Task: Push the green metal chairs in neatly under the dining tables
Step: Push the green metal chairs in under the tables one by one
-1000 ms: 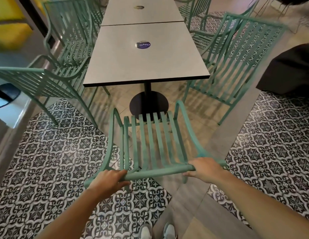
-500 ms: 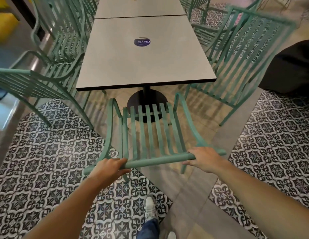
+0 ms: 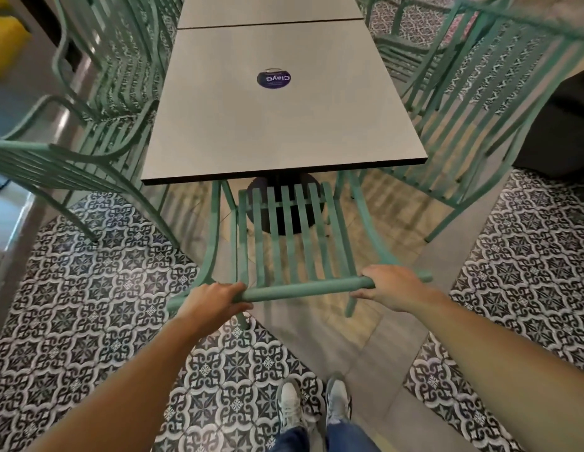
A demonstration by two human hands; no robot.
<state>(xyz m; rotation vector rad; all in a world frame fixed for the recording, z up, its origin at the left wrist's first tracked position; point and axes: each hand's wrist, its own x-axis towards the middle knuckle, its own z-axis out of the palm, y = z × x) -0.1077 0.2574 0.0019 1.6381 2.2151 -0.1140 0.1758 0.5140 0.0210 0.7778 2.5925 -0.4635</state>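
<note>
A green metal slatted chair [image 3: 290, 243] stands at the near end of a grey dining table [image 3: 277, 125], its front edge just under the tabletop. My left hand [image 3: 212, 301] grips the left part of the chair's top rail. My right hand [image 3: 391, 288] grips the right part of the same rail, fingers curled over it. The table's black round base [image 3: 285, 210] shows through the seat slats. The chair's front legs are hidden below the table.
More green chairs stand around the table: one at the left [image 3: 66, 171], one further back left [image 3: 111, 60], one at the right [image 3: 479, 112]. A second table [image 3: 268, 8] joins behind. A dark seat [image 3: 561, 125] sits far right. My shoes [image 3: 313, 406] stand on patterned tiles.
The chair has slid forward toward the table with both hands on its rail, and its front now reaches under the tabletop. I have stepped closer.
</note>
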